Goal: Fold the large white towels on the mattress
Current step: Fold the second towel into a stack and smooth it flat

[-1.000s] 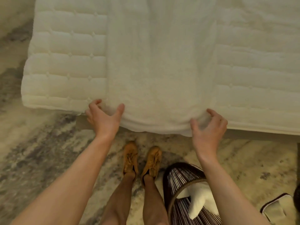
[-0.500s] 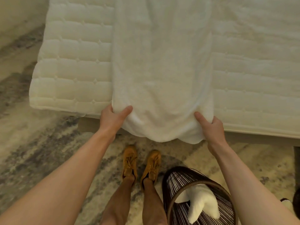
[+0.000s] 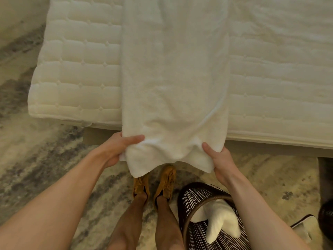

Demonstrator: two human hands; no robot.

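Both hands, left hand (image 3: 115, 150) and right hand (image 3: 220, 159), are clenching fingers around the towel (image 3: 173, 78) corners hanging past the mattress (image 3: 81, 69) edge; a basket (image 3: 194, 195) is crowding the right.

Far end of towel (image 3: 174, 78) cut by top edge. Fingers of left hand (image 3: 115, 150) and right hand (image 3: 222, 159) hidden beneath towel corners. Bottom edge cuts basket (image 3: 193, 196).
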